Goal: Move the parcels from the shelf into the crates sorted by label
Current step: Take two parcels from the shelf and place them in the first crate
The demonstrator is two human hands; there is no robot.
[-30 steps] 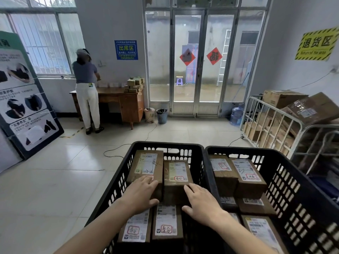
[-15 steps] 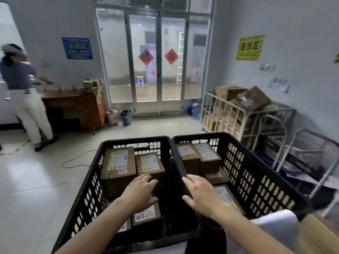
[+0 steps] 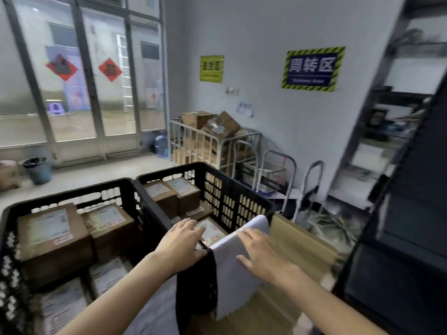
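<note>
Shift since earlier: view swung right, desk and the person beside it now out of frame; both hands carried rightward, from the left crate and the divide to the near corner of the right crate.
Left hand: fingers loosely straight above the right crate's near rim, nothing visibly held; contact with the rim impossible to tell through the blur.
Right hand: fingers spread flat, resting on a white sheet draped just beside that crate; no grip.
Parcels: brown labelled boxes already lying in both crates, left batch, right batch; none in either hand.
Shelf: dark racking at far right, blurred, contents unreadable.
Step in hand: probably between deliveries, turning back towards the shelf for another parcel.
Next move: likely calls for lifting both hands clear of crate and sheet, reaching right to the racking, picking one box and reading its label before choosing a crate.
Surface: flattened cardboard under and beside the white sheet, just right of the crate; pale tiled floor beyond.
Room: glass doors with red diamond papers, yellow sign and hazard-bordered blue sign on a grey wall, wire cage heaped with cartons, hand trolleys, water bottle, dark bin.
</note>
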